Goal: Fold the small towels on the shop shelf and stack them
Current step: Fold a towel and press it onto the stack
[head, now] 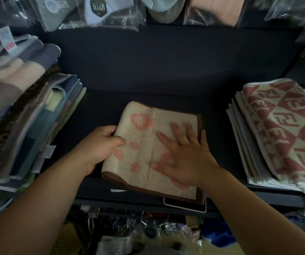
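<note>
Both my hands on a folded cream towel at the middle of the dark shelf

The cream towel [148,150], brown-edged with pink flower and figure motifs, lies folded on the shelf [157,70], its near edge close to the shelf's front lip. My left hand [100,146] pinches the towel's left edge, thumb on top and fingers curled under the fold. My right hand [186,159] lies flat on the towel's right half, fingers spread, palm pressing down. A stack of red-and-cream patterned towels [280,131] sits to the right, well apart. A taller pile of mixed folded towels [28,111] stands to the left. Bagged goods [96,11] hang behind the shelf
</note>
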Motion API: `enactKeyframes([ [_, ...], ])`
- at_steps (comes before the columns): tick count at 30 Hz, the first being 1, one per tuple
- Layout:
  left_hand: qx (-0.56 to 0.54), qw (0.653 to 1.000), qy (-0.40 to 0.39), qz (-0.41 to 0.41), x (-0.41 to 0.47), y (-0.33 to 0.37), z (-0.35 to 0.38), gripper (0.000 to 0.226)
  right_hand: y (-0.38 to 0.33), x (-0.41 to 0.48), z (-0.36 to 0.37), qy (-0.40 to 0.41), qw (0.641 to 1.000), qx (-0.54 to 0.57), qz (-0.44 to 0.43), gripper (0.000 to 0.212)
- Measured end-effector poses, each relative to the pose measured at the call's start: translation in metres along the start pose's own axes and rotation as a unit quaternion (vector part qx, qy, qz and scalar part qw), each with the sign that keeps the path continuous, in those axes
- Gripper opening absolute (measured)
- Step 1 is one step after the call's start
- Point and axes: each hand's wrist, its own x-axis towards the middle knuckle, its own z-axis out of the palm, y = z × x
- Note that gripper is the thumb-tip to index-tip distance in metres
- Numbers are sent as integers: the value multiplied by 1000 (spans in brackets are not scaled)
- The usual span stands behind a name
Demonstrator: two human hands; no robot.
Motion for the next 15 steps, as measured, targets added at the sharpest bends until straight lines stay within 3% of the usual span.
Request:
enactKeyframes([
  [5,-72,993,68,63,-13,-7,-9,33,-18,19,-3,5,999,15,-29,94],
  [7,-72,991,85,79,-16,-5,-13,36,-21,22,-7,14,991,119,-54,90],
  [8,-68,990,88,91,-18,-2,-14,38,-20,19,-12,29,972,229,-51,85],
  [10,-50,989,76,120,-22,10,-10,41,-15,11,-19,95,886,454,-2,69],
  [11,-31,988,66,133,-24,17,-6,42,-12,5,-20,142,849,508,26,57],
  [13,28,986,48,158,-26,31,8,41,-2,-5,-22,212,826,516,80,38],
  [15,99,978,31,181,-28,45,27,44,7,-13,-21,217,804,541,120,38],
])
